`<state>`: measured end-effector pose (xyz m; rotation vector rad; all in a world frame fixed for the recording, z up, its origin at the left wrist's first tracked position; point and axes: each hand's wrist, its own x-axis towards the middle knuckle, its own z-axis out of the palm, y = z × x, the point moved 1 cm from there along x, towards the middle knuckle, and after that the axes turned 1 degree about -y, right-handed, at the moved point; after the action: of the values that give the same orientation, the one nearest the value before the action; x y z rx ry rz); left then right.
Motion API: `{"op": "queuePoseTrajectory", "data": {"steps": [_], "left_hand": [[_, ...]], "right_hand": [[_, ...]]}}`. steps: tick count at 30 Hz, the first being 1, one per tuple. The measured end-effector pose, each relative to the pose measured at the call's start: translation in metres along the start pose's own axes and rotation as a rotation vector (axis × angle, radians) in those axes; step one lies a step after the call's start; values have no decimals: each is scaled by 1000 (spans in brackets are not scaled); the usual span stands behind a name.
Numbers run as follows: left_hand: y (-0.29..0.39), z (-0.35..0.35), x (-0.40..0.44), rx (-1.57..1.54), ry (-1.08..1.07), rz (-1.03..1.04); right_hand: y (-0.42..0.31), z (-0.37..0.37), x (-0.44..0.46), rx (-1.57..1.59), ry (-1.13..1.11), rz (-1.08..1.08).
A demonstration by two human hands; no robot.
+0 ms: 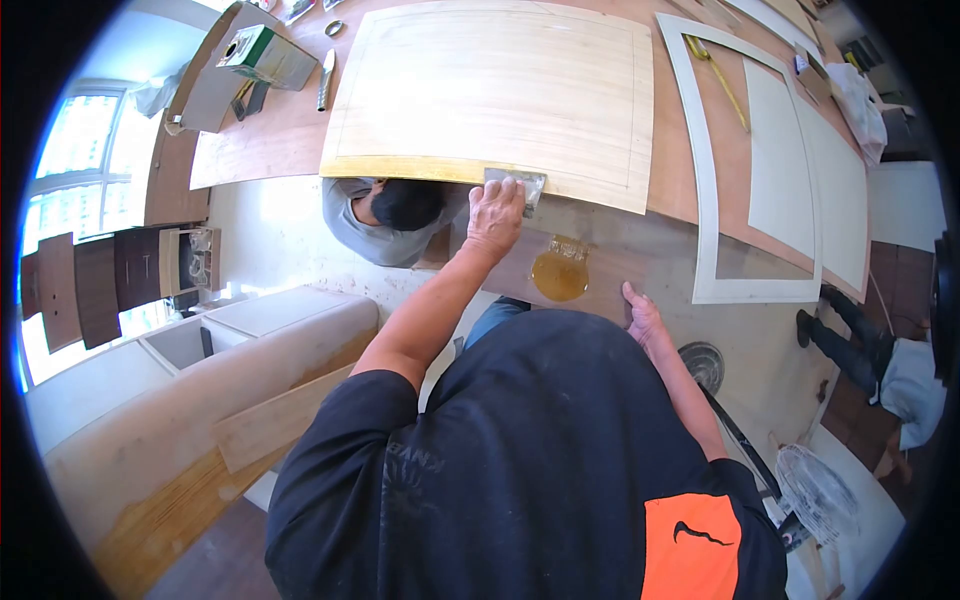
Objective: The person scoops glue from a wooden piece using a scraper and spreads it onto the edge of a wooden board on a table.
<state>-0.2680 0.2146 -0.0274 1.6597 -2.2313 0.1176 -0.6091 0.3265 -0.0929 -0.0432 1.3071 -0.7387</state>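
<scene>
My left hand [497, 215] is closed on a flat grey scraper [530, 188], pressed against the near edge of a large pale wood panel [490, 90]. A strip of yellowish glue [400, 168] runs along that edge, left of the scraper. My right hand [645, 315] grips the right end of a brown board [610, 265], its thumb showing on top and its other fingers mostly hidden. On the board, between my hands, lies a puddle of amber glue [560, 272].
A co-worker [405, 210] crouches beneath the panel's near edge. A knife [326, 80] and a metal can [268, 57] lie left on the table. At right are a white frame [707, 200] and a yellow tool [720, 80]. A fan [815, 490] stands lower right; another person [900, 380] is beyond.
</scene>
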Motion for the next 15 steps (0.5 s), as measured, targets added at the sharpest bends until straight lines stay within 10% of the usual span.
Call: {"op": "queuePoseTrajectory", "data": {"steps": [15], "left_hand": [[29,-46,18,-146,-159,40]], "right_hand": [[-28,35,22,0,-170,-67]]}}
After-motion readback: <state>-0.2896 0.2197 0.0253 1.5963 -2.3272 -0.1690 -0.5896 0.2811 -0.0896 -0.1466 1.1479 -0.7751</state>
